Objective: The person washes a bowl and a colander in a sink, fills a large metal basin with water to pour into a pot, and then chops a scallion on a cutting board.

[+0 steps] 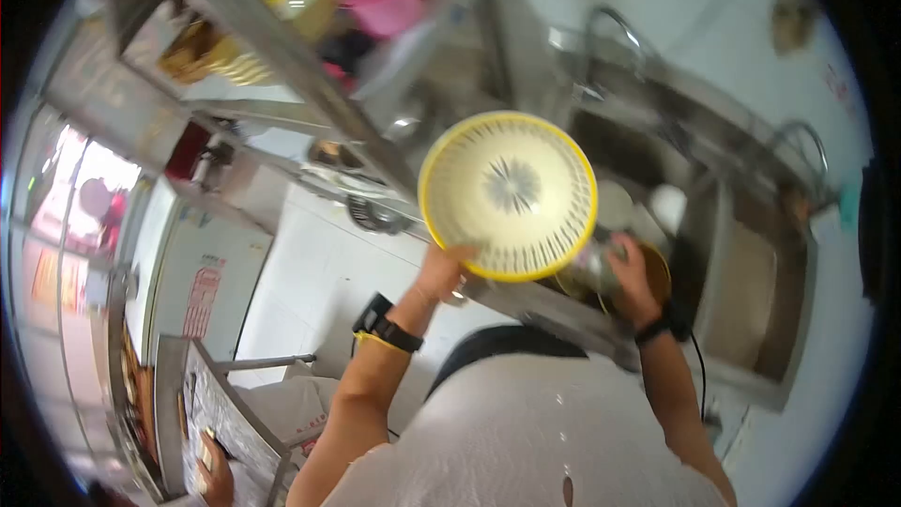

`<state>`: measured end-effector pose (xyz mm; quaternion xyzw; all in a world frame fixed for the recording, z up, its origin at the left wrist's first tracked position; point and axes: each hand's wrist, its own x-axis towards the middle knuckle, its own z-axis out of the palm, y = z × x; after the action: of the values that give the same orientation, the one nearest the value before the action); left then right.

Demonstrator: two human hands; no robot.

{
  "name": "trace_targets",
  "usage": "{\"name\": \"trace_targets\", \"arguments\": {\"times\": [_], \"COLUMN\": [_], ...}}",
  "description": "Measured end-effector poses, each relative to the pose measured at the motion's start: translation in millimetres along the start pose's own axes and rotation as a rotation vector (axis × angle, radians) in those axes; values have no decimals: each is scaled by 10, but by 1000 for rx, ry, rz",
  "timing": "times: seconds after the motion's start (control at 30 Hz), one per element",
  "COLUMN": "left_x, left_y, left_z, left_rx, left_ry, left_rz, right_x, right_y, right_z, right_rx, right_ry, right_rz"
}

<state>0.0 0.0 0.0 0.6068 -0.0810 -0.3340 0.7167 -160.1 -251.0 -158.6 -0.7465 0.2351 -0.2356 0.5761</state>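
Observation:
My left hand (444, 269) grips the lower left rim of a large cream bowl (511, 192). The bowl has a yellow edge, dark dashes around its inside wall and a grey flower-like mark at the bottom. It is tilted so that its inside faces me. Lower right of it, my right hand (633, 274) is over the sink with its fingers curled. A yellowish round vessel (664, 284) shows partly behind that hand. Whatever is in the right fingers is too blurred to make out.
The metal sink (718, 272) has a second basin (755, 272) and curved taps (615, 23). Pale dishes (668, 207) lie in it. A metal shelf (291, 56) at upper left bears yellow baskets and a pink container (385, 2). Another person's hand (216, 469) is at a table lower left.

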Motion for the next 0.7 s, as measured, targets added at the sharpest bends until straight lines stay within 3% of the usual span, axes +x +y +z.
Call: {"name": "trace_targets", "arguments": {"times": [0.07, 0.1, 0.13, 0.2, 0.23, 0.3, 0.37, 0.4, 0.43, 0.5, 0.53, 0.6, 0.63, 0.67, 0.7], "left_x": [-262, 10, -51, -229, -451, -826, -1018, -1103, -1134, -991, -903, -560, -494, -272, -15], "left_y": [1, -441, -710, -456, -265, 172, 571, 750, 1176, 1671, 2075, 2638, 2922, 3096, 3205], "left_z": [-60, 709, 889, 119, -133, -533, -994, -1229, -1211, -1803, -1652, -2042, -1579, -1595, -1835], "left_rx": [-66, -442, -582, -337, -380, -408, -395, -96, -339, -314, -309, -314, -276, -276, 146], "left_ry": [48, -23, -32, 80, 222, 340, 473, 482, 515, 573, 613, 566, 491, 472, 388], "left_rz": [58, 31, -18, 123, 79, 184, 395, 565, 588, 657, 676, 719, 714, 731, 793], "right_x": [-219, 217, 257, 371, 297, 200, 70, 14, -75, -158, -199, -244, -269, -299, -298], "right_y": [143, -164, -363, -99, -37, -197, -236, -218, -199, -130, -116, -194, -234, -222, -182], "right_z": [-187, -1627, -2259, -1866, -1783, -1642, -1506, -1453, -1385, -1343, -1334, -1282, -1260, -1256, -1249], "right_rx": [-78, -674, -804, -669, -640, -654, -677, -655, -631, -651, -681, -693, -704, -704, -712], "right_ry": [-131, -187, -222, -227, -262, -266, -278, -268, -258, -262, -260, -229, -206, -198, -163], "right_rz": [40, 80, -3, -122, -59, -43, -15, -11, 1, 7, 9, 5, -6, 7, 40]}}
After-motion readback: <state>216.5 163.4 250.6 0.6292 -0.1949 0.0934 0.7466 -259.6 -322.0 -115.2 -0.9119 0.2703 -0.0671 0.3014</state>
